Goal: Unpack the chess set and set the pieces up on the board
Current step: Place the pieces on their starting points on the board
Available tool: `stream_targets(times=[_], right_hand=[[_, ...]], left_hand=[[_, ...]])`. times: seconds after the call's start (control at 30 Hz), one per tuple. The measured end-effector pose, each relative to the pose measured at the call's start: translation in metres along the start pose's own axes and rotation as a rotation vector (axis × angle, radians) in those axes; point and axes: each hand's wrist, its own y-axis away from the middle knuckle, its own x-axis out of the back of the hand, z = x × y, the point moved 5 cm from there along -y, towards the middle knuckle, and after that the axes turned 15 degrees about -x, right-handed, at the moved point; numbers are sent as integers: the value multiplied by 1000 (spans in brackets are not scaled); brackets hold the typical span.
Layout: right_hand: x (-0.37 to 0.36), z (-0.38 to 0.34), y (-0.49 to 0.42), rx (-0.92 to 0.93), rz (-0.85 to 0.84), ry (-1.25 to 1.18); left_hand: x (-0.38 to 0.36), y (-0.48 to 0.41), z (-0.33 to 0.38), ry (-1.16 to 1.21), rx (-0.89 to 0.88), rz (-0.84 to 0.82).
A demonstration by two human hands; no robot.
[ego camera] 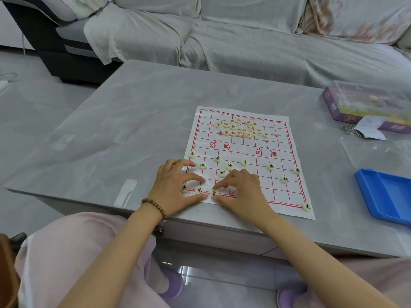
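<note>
On the board's [242, 148] near edge, the right hand [242, 190] pinched a disc [214, 193] by its rim; the left hand [173, 185] rested spread beside it, holding nothing. Light, hard and slick, the disc likely slid easily.

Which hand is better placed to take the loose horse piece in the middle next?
Probably right. The right hand, pinching the elephant piece, lies beside that horse piece; the left hand rests further left, at the board edge.
</note>
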Motion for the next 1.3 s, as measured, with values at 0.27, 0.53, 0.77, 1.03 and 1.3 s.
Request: stream_targets(times=[0.27, 0.53, 0.77, 1.03, 1.3], right_hand=[[16, 8, -11, -28, 50, -151], [41, 24, -68, -158, -84, 72], [32, 22, -74, -105, -68, 187], [51, 5, -22, 61, 110, -142], [56, 8, 3, 140, 222, -129]], left_hand=[[1, -3, 0, 8, -26, 61], [7, -24, 2, 70, 43, 119], [7, -26, 5, 100, 81, 135], [14, -38, 40, 551, 178, 173], [11, -42, 51, 748, 210, 54]])
